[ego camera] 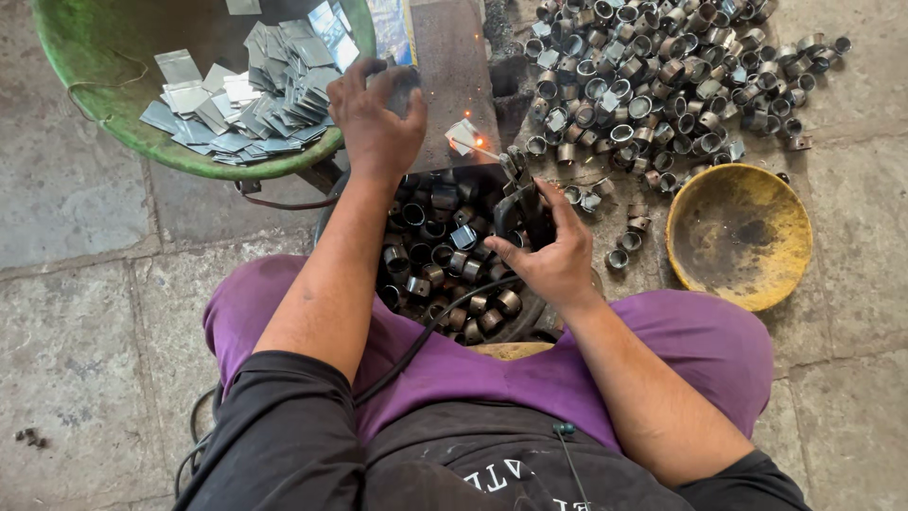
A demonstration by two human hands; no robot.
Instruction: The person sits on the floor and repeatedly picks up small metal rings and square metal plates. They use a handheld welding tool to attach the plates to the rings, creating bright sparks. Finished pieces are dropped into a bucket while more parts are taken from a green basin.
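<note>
R hand – welding torch, sparks

I see a grey stone floor of large worn slabs with dirty joints, filling the frame's left and right edges. Flat daylight falls evenly; small debris lies at lower left.

Green basin cut off at top; left-hand fingers blurred.
</note>
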